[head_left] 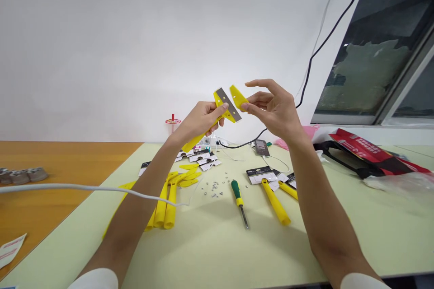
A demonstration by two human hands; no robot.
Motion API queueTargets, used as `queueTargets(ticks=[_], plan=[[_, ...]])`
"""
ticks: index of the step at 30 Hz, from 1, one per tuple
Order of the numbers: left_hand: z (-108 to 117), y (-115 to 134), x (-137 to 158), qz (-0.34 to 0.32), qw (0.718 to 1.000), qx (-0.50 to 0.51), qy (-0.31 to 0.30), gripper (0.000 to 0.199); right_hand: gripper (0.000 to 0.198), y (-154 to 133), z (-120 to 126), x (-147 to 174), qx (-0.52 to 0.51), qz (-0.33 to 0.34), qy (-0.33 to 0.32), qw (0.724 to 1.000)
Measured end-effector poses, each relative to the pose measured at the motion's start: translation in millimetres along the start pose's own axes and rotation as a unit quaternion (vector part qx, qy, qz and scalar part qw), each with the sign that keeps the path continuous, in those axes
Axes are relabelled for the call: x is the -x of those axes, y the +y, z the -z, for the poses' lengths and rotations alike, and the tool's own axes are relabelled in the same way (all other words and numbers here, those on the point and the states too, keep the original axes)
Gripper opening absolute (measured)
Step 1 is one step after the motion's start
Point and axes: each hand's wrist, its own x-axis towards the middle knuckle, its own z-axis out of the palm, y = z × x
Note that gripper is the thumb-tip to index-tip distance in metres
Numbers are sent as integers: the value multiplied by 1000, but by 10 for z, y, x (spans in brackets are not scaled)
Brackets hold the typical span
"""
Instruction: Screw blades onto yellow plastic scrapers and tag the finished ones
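My left hand [207,117] grips a yellow scraper [194,142] by its head, the thumb pressing on a flat metal blade [229,104] that lies across it. Just to the right, my right hand [276,108] pinches a small yellow cover plate [238,97] between thumb and fingers, the index finger raised. A narrow gap separates the plate from the blade. Below on the table lies a screwdriver [239,201] with a green and yellow handle. Beside it several small metal screws or nuts [214,186] are scattered, too small to tell which.
Several yellow scraper handles [170,203] and plates lie left, partly behind my left forearm. More yellow scrapers [276,203] with black-and-white cards [260,174] lie right. A phone [261,148] sits farther back. A white cable [101,188] crosses the left side. A red bag [366,151] is at the right.
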Motion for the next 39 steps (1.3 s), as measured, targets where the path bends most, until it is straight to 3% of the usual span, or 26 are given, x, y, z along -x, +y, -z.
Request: queueTargets(ticks=[7, 17, 25, 39], plan=[[-45, -23, -1, -3, 999, -22, -27, 60, 33, 17, -31, -5, 27, 23, 21, 999], [-121, -31, -11, 3, 999, 26, -43, 43, 51, -44, -65, 9, 34, -22, 4, 999], [-134, -37, -9, -7, 998, 49, -48, 40, 46, -41, -107, 1, -51, -94, 1, 994], [-150, 82, 28, 9, 993, 71, -94, 13, 48, -26, -167, -8, -66, -57, 26, 996]])
